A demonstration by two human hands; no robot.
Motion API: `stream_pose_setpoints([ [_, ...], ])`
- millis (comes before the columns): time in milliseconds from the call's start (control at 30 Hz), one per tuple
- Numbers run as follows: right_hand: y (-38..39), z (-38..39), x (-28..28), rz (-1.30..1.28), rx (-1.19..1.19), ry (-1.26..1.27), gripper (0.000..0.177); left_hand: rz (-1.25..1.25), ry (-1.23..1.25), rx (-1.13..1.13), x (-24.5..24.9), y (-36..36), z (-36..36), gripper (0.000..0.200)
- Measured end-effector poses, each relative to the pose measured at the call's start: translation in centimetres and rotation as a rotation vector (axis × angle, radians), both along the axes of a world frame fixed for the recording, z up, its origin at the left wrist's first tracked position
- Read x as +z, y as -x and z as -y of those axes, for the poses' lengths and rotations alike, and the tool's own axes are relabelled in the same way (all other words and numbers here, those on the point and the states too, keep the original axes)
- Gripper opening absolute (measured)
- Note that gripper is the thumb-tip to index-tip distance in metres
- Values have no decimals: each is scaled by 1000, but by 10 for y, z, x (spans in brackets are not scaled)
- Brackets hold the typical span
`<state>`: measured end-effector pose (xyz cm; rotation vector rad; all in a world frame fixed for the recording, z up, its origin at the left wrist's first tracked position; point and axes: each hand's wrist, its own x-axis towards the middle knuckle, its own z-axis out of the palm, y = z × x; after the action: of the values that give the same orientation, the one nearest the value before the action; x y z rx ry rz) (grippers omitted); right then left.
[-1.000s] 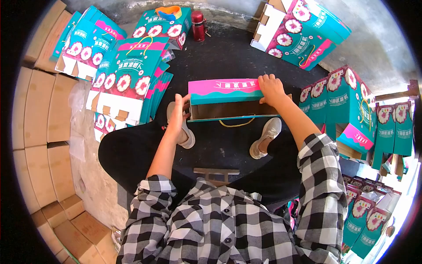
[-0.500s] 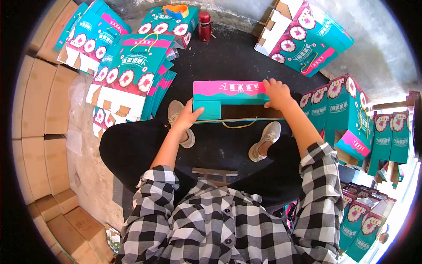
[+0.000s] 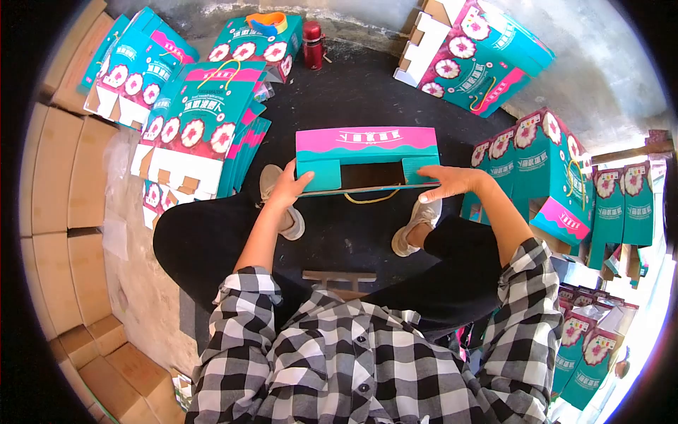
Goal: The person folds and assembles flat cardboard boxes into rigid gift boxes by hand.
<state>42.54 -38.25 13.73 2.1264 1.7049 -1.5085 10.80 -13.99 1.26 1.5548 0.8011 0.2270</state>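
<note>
A teal and pink cardboard gift box [image 3: 367,138] is held in front of me above the floor, its top partly open and dark inside. My left hand [image 3: 286,187] grips its left end, thumb over the teal left flap [image 3: 325,174]. At the right end, my right hand [image 3: 455,181] rests its fingers on the folded-in right flap [image 3: 417,169], with the thumb spread apart at the near edge. A yellow cord handle [image 3: 372,198] hangs from the near side. What lies inside the box cannot be made out.
Flat printed boxes [image 3: 194,120] lean in a stack at left, beside brown cartons [image 3: 60,169]. Another printed stack [image 3: 473,56] rests against the wall. Assembled boxes [image 3: 537,169] stand at right. A red flask [image 3: 313,46] and an orange-blue tape roll [image 3: 268,22] are at the back.
The right flap now lies folded over the opening. My right hand has moved from the far right corner to the near right end. The box appears slightly further left in view.
</note>
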Motion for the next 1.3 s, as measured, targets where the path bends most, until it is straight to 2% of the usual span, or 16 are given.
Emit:
stream_pose_setpoints([
  [100,-13,-5,0,19,-129,-55,94,-78,175,79,13,1,4,65],
  [133,-16,-5,-4,74,-210,-194,88,-148,231,103,31,1,5,63],
  [167,-23,-5,-7,156,-273,-254,85,-218,287,117,43,-4,9,62],
  [267,-20,-6,-29,578,-451,-486,99,-220,272,89,22,1,3,66],
  [367,-25,-13,-69,395,-648,-176,103,-184,401,203,15,0,13,79],
  [400,-15,-14,-53,128,-852,7,103,-172,462,252,13,-1,15,83],
  [433,-12,-12,-59,96,-899,-52,102,-180,449,279,16,-4,19,86],
  [533,-6,-13,-58,84,-973,-51,98,-209,402,302,19,-8,26,98],
  [700,4,-14,-24,96,-985,-135,85,-144,348,365,30,-10,25,96],
  [800,-10,-7,-31,296,-903,-530,83,1,262,417,38,-20,29,92],
  [867,-6,0,22,334,-920,-644,73,148,252,444,58,-31,36,80],
  [967,-17,28,82,374,-945,-838,59,354,-26,284,76,-51,46,70],
  [1000,-21,44,99,333,-961,-901,54,435,-29,263,98,-61,59,56],
  [1100,-18,105,146,316,-991,-1115,42,534,-301,92,135,-96,89,44],
  [1167,-31,158,139,187,-1120,-1262,39,590,-476,-21,148,-124,114,38],
  [1300,-51,273,125,123,-1529,-1529,29,760,-446,-303,182,-200,183,52],
])
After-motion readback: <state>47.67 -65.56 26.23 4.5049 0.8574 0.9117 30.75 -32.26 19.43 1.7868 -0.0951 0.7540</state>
